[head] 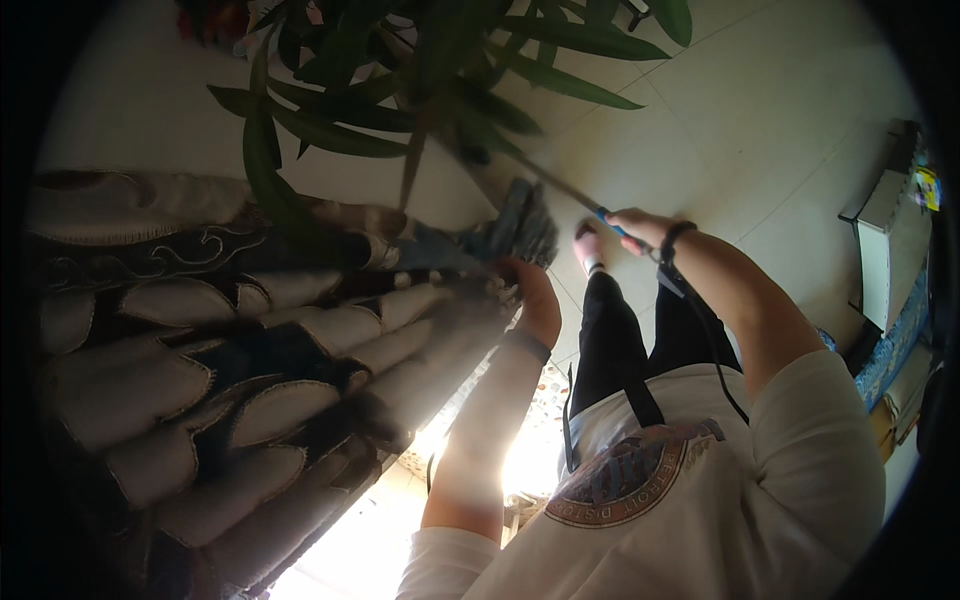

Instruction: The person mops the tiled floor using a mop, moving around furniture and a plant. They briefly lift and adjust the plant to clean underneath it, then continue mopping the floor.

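My left hand (531, 296) grips the gathered edge of a patterned curtain (285, 337), whose folds spread across the left of the view. A blurred bunch of bluish-grey cloth (517, 225) shows just beyond its fingers. My right hand (641, 229) is closed around the blue handle (609, 217) of a thin rod (559, 184); the rod slants up and left toward the plant leaves, where its far end is hidden. A dark cord or strap hangs from near my right wrist.
Long green leaves of a plant (337, 135) hang over the top centre. Pale floor tiles (720, 135) lie beyond my feet. A white box-like piece (885, 247) stands at the right, beside blue patterned fabric (896, 367). Bright light comes in below the curtain.
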### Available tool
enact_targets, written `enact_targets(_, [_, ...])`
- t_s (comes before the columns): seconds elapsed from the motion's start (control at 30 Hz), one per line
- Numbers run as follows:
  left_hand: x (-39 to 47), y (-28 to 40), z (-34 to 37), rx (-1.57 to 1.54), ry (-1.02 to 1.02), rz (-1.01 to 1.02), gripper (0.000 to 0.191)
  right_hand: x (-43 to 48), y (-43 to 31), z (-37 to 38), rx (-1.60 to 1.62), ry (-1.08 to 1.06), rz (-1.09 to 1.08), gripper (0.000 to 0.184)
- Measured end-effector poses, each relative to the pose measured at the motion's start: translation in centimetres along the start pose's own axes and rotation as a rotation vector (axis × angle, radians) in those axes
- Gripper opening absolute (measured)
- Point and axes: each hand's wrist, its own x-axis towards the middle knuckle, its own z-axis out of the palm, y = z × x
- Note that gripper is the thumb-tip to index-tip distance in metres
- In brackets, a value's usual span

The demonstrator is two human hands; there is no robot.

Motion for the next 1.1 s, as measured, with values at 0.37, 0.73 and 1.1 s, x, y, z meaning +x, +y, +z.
enact_targets(0.37, [-0.6,-1.2,-0.3,-0.132,0.135,-0.068,0.021,-12.5,13.5,-13.8,-0.143,0.184,0.01,0.04])
enact_targets(0.73, [-0.2,-2.4,-2.4,-0.447,0.3,-0.23,0.02,-21.2,31.8,-22.3,0.32,0.563,0.127,0.036])
enact_targets(1.1, [-0.2,1.1,-2.1,-0.694,0.693,-0.424,0.024,-28.0,32.5,-17.5,0.569,0.248,-0.156,0.023])
